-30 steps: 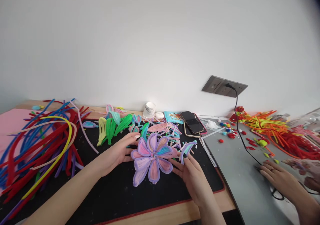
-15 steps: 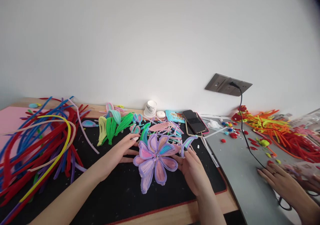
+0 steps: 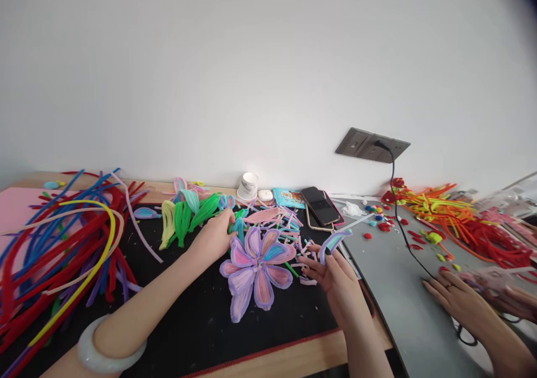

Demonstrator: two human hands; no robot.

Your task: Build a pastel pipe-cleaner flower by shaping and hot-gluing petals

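Nearest, the pale bangle [image 3: 87, 347] on the left forearm could drag on the black mat [image 3: 188, 327] if that arm swept low. Beyond it, the pipe-cleaner flower [image 3: 257, 265] lies on the mat between the forearms; a sideways brush from the left wrist might bend its fuzzy outer lobes. The loose curved petal [image 3: 334, 241] is pinched between the right hand [image 3: 342, 283]'s thumb and fingers near its lower end, so a weak grip could let it swing or slip. That hand's other fingers spread beside the clippings [image 3: 289, 221], which could snag and cling. The left hand [image 3: 212, 237] has its fingertips bunched by the teal piece [image 3: 239, 224]; whether they grasp it, I cannot tell.

As for direction, the flower faces up, its long axis running near to far, with the longest lobe pointing back toward the person and slightly left. The petal slants from near left to far right, tip bending right, toward the phone [image 3: 321, 206]'s side.
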